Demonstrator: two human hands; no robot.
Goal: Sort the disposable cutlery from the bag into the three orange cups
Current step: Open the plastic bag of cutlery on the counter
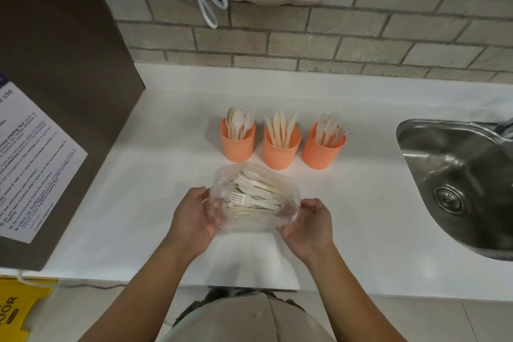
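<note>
While both hands (194, 214) (308, 221) grip bag (255, 194) edges, cutlery (255, 197) inside blurs behind cloudy plastic.

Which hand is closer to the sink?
Right. The right hand grips the bag's edge on the sink side; the left hand holds the far edge.

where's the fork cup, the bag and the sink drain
fork cup (319, 154): head view, on its perforated front wall
bag (288, 189): head view, on its clear right side
sink drain (448, 197): head view, on the metal strainer in the basin
</note>
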